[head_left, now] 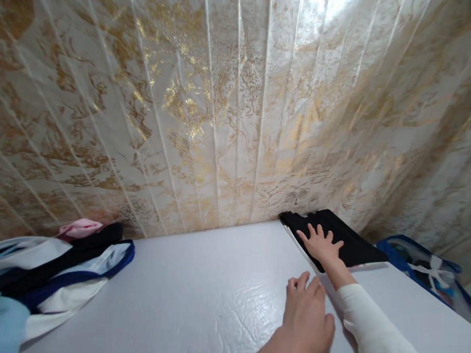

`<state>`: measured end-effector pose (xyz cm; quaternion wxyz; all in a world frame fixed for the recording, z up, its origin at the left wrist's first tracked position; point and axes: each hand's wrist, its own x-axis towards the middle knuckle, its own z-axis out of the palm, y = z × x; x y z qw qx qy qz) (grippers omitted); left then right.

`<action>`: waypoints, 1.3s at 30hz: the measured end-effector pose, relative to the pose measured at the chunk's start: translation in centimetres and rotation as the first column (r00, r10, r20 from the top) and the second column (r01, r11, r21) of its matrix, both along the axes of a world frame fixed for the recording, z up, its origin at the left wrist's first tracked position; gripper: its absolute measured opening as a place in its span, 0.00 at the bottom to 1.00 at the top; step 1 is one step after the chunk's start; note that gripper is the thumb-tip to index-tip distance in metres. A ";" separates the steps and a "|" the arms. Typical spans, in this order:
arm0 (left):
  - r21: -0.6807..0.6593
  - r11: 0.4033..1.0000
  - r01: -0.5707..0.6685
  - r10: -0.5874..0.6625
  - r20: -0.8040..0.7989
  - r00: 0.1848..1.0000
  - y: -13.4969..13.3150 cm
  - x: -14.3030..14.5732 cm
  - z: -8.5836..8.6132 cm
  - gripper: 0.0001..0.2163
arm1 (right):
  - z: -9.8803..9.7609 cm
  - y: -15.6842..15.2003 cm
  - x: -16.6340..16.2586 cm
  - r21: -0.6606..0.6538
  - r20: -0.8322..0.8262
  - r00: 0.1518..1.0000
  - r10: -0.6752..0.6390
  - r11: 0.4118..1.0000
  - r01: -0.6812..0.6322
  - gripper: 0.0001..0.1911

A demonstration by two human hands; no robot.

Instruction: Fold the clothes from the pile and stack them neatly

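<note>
My right hand [323, 245], in a white sleeve, lies with spread fingers on a folded black garment [345, 239] at the right end of the white table. Paler edges of cloth show beneath the black layer. Closer to me, my left hand [307, 311] is over the white tabletop, left of the right forearm. Its fingers are loosely bent and apart, with nothing seen in them. Whether it touches the surface I cannot tell.
At the left lies a loose pile of clothes [68, 288] in white, black, blue and pink. A clear bag with blue edging [427, 267] stands beyond the table's right edge. Behind the white table [186, 293] hangs a gold-patterned curtain [202, 120].
</note>
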<state>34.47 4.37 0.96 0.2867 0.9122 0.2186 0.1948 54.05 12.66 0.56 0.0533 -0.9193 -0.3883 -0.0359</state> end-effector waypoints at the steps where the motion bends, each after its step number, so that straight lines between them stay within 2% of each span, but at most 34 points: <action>1: -0.004 1.000 -0.002 0.002 0.005 1.000 0.0 -0.1 0.0 0.20 | -0.1 0.2 0.1 0.007 -0.004 1.000 -0.004 1.000 0.004 0.38; 8: -0.019 0.998 -0.054 0.054 -0.006 0.999 0.0 -0.6 0.1 0.19 | -0.6 0.2 0.3 0.084 -0.019 1.000 0.012 0.996 -0.010 0.39; 12: -0.013 0.995 -0.095 0.095 -0.010 0.995 0.2 -1.9 0.5 0.20 | 0.0 -0.3 0.4 0.153 -0.040 0.998 0.041 0.988 -0.034 0.37; 16: -0.005 0.978 -0.208 0.208 -0.042 0.977 1.1 -5.2 0.6 0.22 | 1.1 -2.0 -0.4 0.227 -0.047 0.990 0.131 0.967 -0.118 0.34; 20: 0.000 0.932 -0.363 0.362 -0.071 0.930 1.8 -10.8 0.3 0.22 | 0.9 -4.1 -3.8 0.282 -0.062 0.950 0.307 0.918 -0.279 0.32; 23: -0.004 0.885 -0.465 0.463 -0.081 0.882 1.4 -15.8 0.2 0.22 | -0.8 -5.0 -8.2 0.312 -0.103 0.857 0.505 0.834 -0.454 0.32; 25: 0.000 0.851 -0.525 0.523 -0.088 0.847 1.0 -19.1 0.3 0.22 | -2.6 -5.3 -12.0 0.368 -0.108 0.738 0.666 0.716 -0.593 0.33; 28: 0.022 0.803 -0.596 0.595 -0.099 0.798 0.5 -23.4 0.6 0.21 | -4.8 -5.9 -18.5 0.430 -0.064 0.600 0.797 0.565 -0.704 0.29; 31: 0.079 0.741 -0.667 0.671 -0.072 0.738 0.5 -26.9 1.0 0.20 | -5.2 -7.0 -24.3 0.416 -0.031 0.461 0.887 0.431 -0.801 0.26; 33: 0.120 0.695 -0.709 0.717 -0.036 0.696 0.9 -28.7 1.3 0.19 | -4.5 -7.9 -26.9 0.392 -0.044 0.397 0.917 0.381 -0.837 0.26; 35: 0.148 0.657 -0.739 0.748 -0.006 0.664 1.5 -30.3 1.7 0.18 | -3.6 -8.6 -28.1 0.374 -0.071 0.362 0.929 0.362 -0.854 0.25; 39: 0.210 0.591 -0.779 0.789 0.051 0.612 2.8 -32.9 3.0 0.19 | -2.0 -9.3 -27.9 0.353 -0.123 0.325 0.938 0.347 -0.869 0.23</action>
